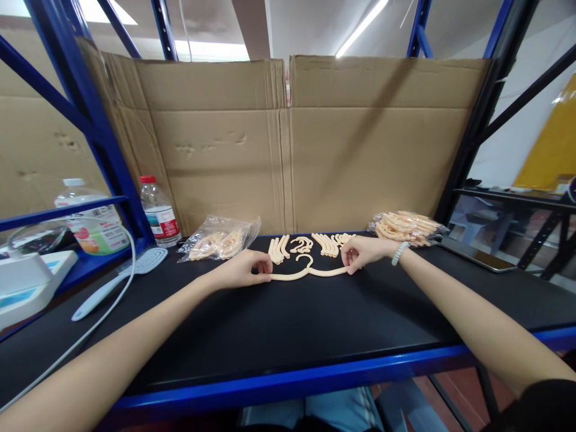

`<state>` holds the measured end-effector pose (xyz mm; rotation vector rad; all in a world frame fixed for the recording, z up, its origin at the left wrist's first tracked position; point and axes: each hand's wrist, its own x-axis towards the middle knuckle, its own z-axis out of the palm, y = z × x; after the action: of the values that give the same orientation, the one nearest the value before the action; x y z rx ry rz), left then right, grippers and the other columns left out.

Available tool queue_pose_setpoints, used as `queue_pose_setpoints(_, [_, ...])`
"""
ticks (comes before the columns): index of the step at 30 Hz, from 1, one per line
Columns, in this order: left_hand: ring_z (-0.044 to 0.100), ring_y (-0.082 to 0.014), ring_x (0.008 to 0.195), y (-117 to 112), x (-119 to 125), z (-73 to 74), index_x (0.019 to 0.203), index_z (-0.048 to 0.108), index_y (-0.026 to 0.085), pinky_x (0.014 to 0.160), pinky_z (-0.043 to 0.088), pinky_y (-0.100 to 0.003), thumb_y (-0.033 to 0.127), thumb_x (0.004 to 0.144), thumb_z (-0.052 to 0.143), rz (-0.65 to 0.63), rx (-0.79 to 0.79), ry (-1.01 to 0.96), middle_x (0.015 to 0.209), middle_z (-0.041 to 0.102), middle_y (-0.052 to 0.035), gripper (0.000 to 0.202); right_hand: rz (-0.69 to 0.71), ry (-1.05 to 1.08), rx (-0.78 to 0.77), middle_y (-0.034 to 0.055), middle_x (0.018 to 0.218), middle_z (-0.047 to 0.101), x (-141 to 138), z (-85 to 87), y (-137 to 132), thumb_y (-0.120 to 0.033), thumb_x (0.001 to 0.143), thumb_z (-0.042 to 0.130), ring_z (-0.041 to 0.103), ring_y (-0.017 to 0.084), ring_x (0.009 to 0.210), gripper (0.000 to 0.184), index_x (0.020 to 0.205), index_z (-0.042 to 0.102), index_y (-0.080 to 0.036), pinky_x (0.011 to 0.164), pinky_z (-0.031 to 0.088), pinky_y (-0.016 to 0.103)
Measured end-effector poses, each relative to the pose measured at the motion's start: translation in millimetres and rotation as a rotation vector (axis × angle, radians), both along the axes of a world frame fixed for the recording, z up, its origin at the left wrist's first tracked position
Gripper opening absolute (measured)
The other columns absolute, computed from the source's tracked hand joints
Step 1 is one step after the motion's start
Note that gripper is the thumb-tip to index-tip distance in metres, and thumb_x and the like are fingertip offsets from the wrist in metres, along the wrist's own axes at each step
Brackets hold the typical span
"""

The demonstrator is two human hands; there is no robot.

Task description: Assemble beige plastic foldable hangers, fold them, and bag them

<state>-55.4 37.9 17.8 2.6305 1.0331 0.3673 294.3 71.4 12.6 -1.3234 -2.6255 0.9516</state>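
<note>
A cream-coloured clothes hanger (308, 272) lies across the middle of the black tabletop, its hook pointing away from me. My left hand (249, 268) pinches the tip of its left arm between thumb and fingers. At the other end, my right hand (360, 253), with a beaded bracelet at the wrist, grips the tip of the right arm. Just behind the hanger sit loose cream hanger parts: a row of curved arms (279, 248) on the left, several hooks (301, 244) in the middle, and another row of arms (324, 245) on the right, partly beside my right hand.
Clear bags of cream parts lie at the back left (220, 238) and back right (402, 228). A phone (477, 255) rests on the right. A hairbrush (119, 282), white cable (112, 306) and red-capped bottle (159, 213) are left. A cardboard wall (382, 138) stands behind.
</note>
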Motion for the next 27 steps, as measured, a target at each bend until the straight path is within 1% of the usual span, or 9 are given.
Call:
queue_pose_setpoints(4, [0.062, -0.0154, 0.072, 3, -4, -1.2, 0.084, 0.062, 0.016, 0.066, 0.047, -0.025, 0.032, 0.077, 0.061, 0.001, -0.025, -0.022, 0.079, 0.066, -0.0028, 0.018, -0.002, 0.007, 0.001, 0.0027, 0.067, 0.064, 3, -0.4, 2, -0.038, 0.059, 0.073, 0.057, 0.013, 0.060, 0.033, 0.078, 0.063, -0.013, 0.060, 0.047, 0.027])
queue_pose_setpoints(11, [0.062, -0.0160, 0.077, 13, -12, -0.8, 0.088, 0.061, 0.017, 0.069, 0.047, -0.026, 0.033, 0.074, 0.064, 0.010, -0.084, -0.005, 0.084, 0.066, -0.0032, 0.021, 0.009, 0.001, -0.078, 0.0034, 0.072, 0.065, 11, 2.0, 5, -0.031, 0.058, 0.071, 0.058, 0.014, 0.064, 0.034, 0.086, 0.061, -0.012, 0.061, 0.047, 0.026])
queue_pose_setpoints(16, [0.062, -0.0164, 0.077, 17, -16, -1.4, 0.088, 0.061, 0.017, 0.069, 0.046, -0.027, 0.035, 0.074, 0.064, 0.012, -0.116, 0.013, 0.083, 0.066, -0.0028, 0.023, 0.017, -0.042, -0.063, 0.0026, 0.072, 0.065, 15, 5.3, 4, -0.024, 0.060, 0.065, 0.058, 0.013, 0.064, 0.029, 0.087, 0.062, -0.013, 0.060, 0.046, 0.025])
queue_pose_setpoints(20, [0.061, -0.0165, 0.077, 18, -17, -2.6, 0.087, 0.062, 0.017, 0.069, 0.046, -0.027, 0.035, 0.073, 0.065, -0.011, -0.140, -0.006, 0.083, 0.066, -0.0030, 0.023, 0.018, -0.063, -0.051, 0.0031, 0.071, 0.065, 15, 6.2, 2, -0.025, 0.061, 0.063, 0.057, 0.012, 0.061, 0.029, 0.087, 0.063, -0.011, 0.060, 0.046, 0.025])
queue_pose_setpoints(27, [0.060, -0.0163, 0.076, 16, -15, -0.7, 0.086, 0.062, 0.017, 0.069, 0.046, -0.027, 0.036, 0.072, 0.065, 0.003, -0.136, 0.004, 0.082, 0.066, -0.0026, 0.023, 0.009, -0.067, -0.053, 0.0025, 0.071, 0.064, 15, 5.9, 2, -0.025, 0.060, 0.063, 0.056, 0.012, 0.061, 0.029, 0.086, 0.064, -0.012, 0.060, 0.046, 0.024])
